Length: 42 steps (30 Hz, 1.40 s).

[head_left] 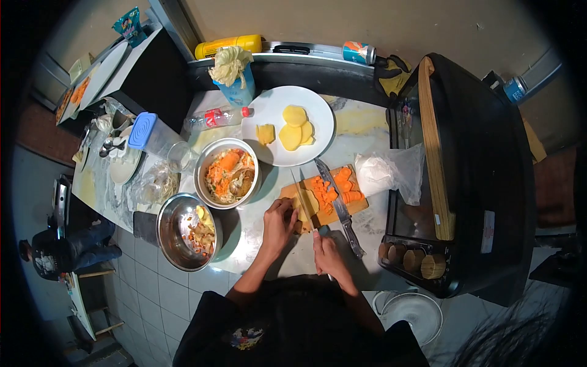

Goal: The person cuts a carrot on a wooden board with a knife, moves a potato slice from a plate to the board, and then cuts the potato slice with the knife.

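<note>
In the head view, my right hand (330, 254) grips a kitchen knife (305, 205), its blade lying across the potato slices (313, 202) on a wooden cutting board (358, 208). Pressed on the left side of these slices are the bent fingers of my left hand (279, 224). Diced carrots (324, 189) and carrot slices (345, 178) lie at the board's right. A second, larger knife (340, 206) rests diagonally over the board. Beyond it, a white plate (269, 101) bears round potato slices (294, 136) and a small stack of cut potato sticks (265, 134).
Left stand a white bowl (205, 194) of shredded vegetables and a steel bowl (162, 229) of peelings. A plastic bag of white powder (376, 172) touches the board's right side, before a black oven (477, 177). A bottle (217, 117) lies behind. Another person (61, 257) is far left.
</note>
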Each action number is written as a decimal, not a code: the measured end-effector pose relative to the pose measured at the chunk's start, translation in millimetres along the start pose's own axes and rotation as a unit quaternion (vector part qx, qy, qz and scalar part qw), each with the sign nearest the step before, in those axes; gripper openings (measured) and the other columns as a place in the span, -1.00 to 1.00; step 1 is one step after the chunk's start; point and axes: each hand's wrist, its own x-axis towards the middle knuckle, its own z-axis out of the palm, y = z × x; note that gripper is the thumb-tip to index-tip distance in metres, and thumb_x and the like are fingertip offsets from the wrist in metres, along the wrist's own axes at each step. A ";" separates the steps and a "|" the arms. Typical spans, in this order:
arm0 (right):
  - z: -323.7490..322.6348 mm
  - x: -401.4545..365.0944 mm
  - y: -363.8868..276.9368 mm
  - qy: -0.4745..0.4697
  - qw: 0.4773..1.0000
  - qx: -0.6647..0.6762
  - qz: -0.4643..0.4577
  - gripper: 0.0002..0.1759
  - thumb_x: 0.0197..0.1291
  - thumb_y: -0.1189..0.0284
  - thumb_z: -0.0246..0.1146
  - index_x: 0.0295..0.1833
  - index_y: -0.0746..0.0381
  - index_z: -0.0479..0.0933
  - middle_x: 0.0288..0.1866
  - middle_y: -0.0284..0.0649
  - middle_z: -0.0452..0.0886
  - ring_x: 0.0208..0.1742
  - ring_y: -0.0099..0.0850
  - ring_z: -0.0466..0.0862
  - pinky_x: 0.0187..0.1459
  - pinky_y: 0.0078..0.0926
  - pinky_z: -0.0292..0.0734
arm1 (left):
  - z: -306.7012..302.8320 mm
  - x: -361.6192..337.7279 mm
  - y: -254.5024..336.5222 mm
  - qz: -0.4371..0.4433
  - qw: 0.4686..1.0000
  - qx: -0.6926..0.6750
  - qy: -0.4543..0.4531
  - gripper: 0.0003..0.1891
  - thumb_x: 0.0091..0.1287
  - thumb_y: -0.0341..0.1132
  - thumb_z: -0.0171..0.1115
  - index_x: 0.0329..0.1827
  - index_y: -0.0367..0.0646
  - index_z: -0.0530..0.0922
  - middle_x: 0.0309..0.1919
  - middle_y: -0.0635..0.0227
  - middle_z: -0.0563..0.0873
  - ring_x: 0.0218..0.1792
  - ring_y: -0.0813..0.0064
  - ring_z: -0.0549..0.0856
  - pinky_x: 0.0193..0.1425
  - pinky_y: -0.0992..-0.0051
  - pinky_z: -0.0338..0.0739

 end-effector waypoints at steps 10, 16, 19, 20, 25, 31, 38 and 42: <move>15.5 4.8 13.9 0.124 0.974 -0.126 -0.139 -0.44 0.44 0.22 -0.22 -0.39 0.48 0.41 -0.44 0.28 0.47 -0.27 0.25 0.47 -0.26 0.00 0.33 | 1.1 0.7 3.5 0.019 0.999 0.023 0.022 -0.81 0.17 -0.54 0.22 -0.16 -0.42 0.60 -0.33 0.02 0.62 -0.34 0.04 0.65 -0.23 0.32 0.53; 20.5 6.2 10.7 0.120 0.975 -0.128 -0.139 -0.39 0.44 0.16 -0.22 -0.39 0.47 0.46 -0.45 0.30 0.49 -0.28 0.25 0.50 -0.27 0.03 0.36 | 0.3 0.5 4.9 0.020 0.999 0.029 0.021 -0.80 0.17 -0.55 0.20 -0.14 -0.41 0.61 -0.33 0.02 0.62 -0.36 0.05 0.65 -0.24 0.34 0.53; 20.8 4.4 6.4 0.125 0.976 -0.115 -0.136 -0.39 0.44 0.16 -0.22 -0.38 0.47 0.47 -0.44 0.30 0.49 -0.28 0.24 0.51 -0.27 0.03 0.37 | 1.7 0.2 2.3 0.021 0.999 0.026 0.024 -0.80 0.17 -0.55 0.20 -0.14 -0.39 0.62 -0.33 0.02 0.63 -0.36 0.07 0.66 -0.25 0.35 0.53; 20.3 4.3 5.9 0.124 0.976 -0.122 -0.130 -0.39 0.44 0.16 -0.22 -0.37 0.47 0.47 -0.43 0.30 0.49 -0.27 0.23 0.51 -0.27 0.03 0.37 | 2.3 0.1 1.6 0.022 0.999 0.025 0.026 -0.80 0.17 -0.55 0.20 -0.14 -0.38 0.62 -0.32 0.02 0.63 -0.36 0.07 0.66 -0.25 0.36 0.54; 20.3 7.2 10.0 0.124 0.976 -0.138 -0.115 -0.39 0.44 0.15 -0.23 -0.36 0.46 0.48 -0.43 0.30 0.49 -0.28 0.23 0.52 -0.29 0.03 0.38 | 2.9 0.7 2.5 0.022 0.999 0.025 0.031 -0.80 0.16 -0.58 0.20 -0.15 -0.38 0.63 -0.31 0.03 0.64 -0.35 0.08 0.67 -0.24 0.37 0.54; 19.7 2.9 6.0 0.121 0.977 -0.131 -0.119 -0.44 0.43 0.20 -0.19 -0.39 0.47 0.43 -0.42 0.27 0.49 -0.27 0.22 0.50 -0.30 0.00 0.36 | 2.2 -0.8 6.8 0.015 0.999 0.032 0.026 -0.79 0.15 -0.62 0.18 -0.15 -0.38 0.63 -0.30 0.02 0.65 -0.33 0.08 0.67 -0.22 0.36 0.54; 18.7 3.6 7.0 0.116 0.976 -0.146 -0.109 -0.41 0.43 0.17 -0.18 -0.41 0.47 0.45 -0.46 0.29 0.49 -0.30 0.23 0.52 -0.32 0.01 0.37 | 3.7 -0.9 4.0 0.010 0.999 0.024 0.028 -0.80 0.15 -0.62 0.18 -0.16 -0.38 0.63 -0.29 0.02 0.66 -0.32 0.08 0.68 -0.21 0.37 0.55; 19.6 5.1 10.6 0.122 0.976 -0.145 -0.111 -0.38 0.42 0.13 -0.20 -0.40 0.46 0.48 -0.46 0.29 0.51 -0.31 0.23 0.54 -0.31 0.02 0.39 | 2.6 -0.4 6.6 -0.004 1.000 0.022 0.021 -0.80 0.14 -0.62 0.18 -0.17 -0.38 0.63 -0.29 0.02 0.66 -0.32 0.08 0.68 -0.21 0.37 0.55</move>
